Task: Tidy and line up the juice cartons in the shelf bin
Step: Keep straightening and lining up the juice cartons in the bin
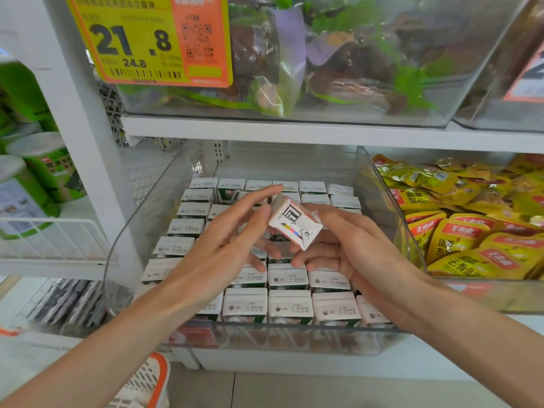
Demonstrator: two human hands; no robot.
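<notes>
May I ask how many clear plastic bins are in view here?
4: the upper middle bin, the upper right bin, the juice carton bin below, and the yellow snack bin to its right.

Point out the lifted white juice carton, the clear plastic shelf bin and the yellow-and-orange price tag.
Small white juice carton [294, 225]: head view, its upturned printed end face.
Clear plastic shelf bin [294, 340]: head view, its front wall.
Yellow-and-orange price tag [129, 39]: head view, the large black numerals.
</notes>
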